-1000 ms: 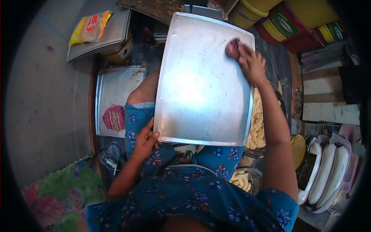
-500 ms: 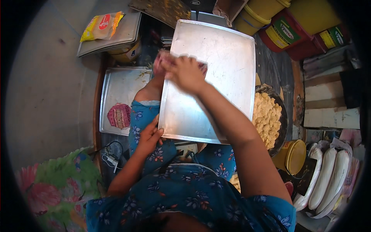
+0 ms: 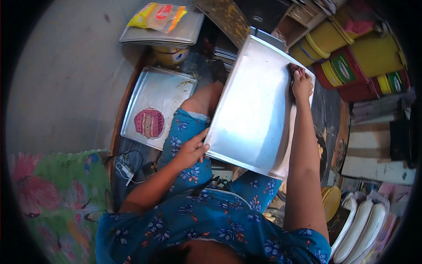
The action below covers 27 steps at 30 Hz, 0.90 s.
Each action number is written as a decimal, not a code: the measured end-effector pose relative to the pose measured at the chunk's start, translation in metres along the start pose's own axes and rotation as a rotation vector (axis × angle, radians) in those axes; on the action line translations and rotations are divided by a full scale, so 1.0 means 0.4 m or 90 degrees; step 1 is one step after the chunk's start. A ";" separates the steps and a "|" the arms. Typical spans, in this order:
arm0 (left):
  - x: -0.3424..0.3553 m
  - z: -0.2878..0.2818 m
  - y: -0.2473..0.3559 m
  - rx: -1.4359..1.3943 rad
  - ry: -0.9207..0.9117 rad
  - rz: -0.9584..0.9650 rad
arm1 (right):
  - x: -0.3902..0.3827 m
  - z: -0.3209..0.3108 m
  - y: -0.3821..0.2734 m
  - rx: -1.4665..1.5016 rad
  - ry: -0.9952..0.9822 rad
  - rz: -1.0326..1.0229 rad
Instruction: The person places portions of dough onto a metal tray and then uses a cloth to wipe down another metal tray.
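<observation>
A large shiny metal baking tray (image 3: 250, 105) leans tilted across my lap, its near edge by my knees. My left hand (image 3: 195, 148) grips its left edge near the closest corner, thumb on top and fingers partly hidden. Near the tray's far right corner, my right hand (image 3: 302, 87) is closed around a bunched dark red cloth (image 3: 293, 69), pressing it at the right rim. My right forearm crosses over the tray's right side and hides part of it.
At left, a second tray (image 3: 173, 90) on the floor bears a round pink patterned piece (image 3: 149, 123). A yellow packet (image 3: 156, 16) lies on stacked trays. Tubs (image 3: 345, 68) stand far right. White wrapped bundles (image 3: 360, 226) and a yellow lid (image 3: 332, 202) are near right.
My right hand has swept the cloth from the tray's left side to its far right corner. The tray now slants more to the right. My left hand keeps its hold; the view has shifted.
</observation>
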<state>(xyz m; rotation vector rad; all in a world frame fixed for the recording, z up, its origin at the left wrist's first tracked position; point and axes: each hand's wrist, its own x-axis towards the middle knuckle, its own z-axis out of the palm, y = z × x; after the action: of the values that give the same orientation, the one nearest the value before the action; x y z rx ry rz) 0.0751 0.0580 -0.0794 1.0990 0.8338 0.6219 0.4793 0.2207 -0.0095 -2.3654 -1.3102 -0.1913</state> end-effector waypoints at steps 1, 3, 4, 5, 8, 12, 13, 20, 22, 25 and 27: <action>0.003 0.000 0.005 -0.004 0.015 0.003 | 0.017 0.023 -0.041 -0.092 0.002 0.014; 0.006 0.005 0.015 0.010 -0.023 0.000 | 0.054 0.083 -0.124 -0.098 0.022 -0.033; 0.004 0.005 0.009 0.008 -0.024 0.008 | 0.054 0.102 -0.177 -0.106 0.047 -0.107; 0.001 0.005 0.009 0.004 -0.010 0.006 | 0.047 0.118 -0.222 -0.114 0.073 -0.179; -0.009 0.001 -0.016 0.035 -0.004 0.034 | -0.054 0.130 -0.354 -0.030 0.002 -0.388; -0.024 0.000 -0.006 0.084 -0.020 0.025 | -0.269 0.076 -0.355 0.093 -0.119 -0.600; -0.020 0.000 -0.003 0.077 -0.023 0.025 | -0.328 0.030 -0.328 0.092 -0.162 -0.639; 0.013 -0.013 -0.047 -0.010 -0.132 0.043 | -0.639 -0.227 -0.142 0.063 -0.467 -0.682; 0.008 -0.017 -0.025 -0.009 -0.128 0.051 | -0.680 -0.257 -0.081 0.071 -0.486 -0.684; 0.007 -0.035 -0.010 -0.015 -0.133 0.048 | -0.675 -0.271 0.008 0.127 -0.438 -0.591; 0.018 -0.088 0.002 0.026 -0.099 0.053 | -0.645 -0.261 0.044 0.413 -0.309 -0.244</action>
<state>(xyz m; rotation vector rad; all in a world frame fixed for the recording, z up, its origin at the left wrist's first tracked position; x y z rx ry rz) 0.0498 0.0817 -0.0883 1.2082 0.6717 0.5823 0.3624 -0.0322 -0.0033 -1.6424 -1.7090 0.6428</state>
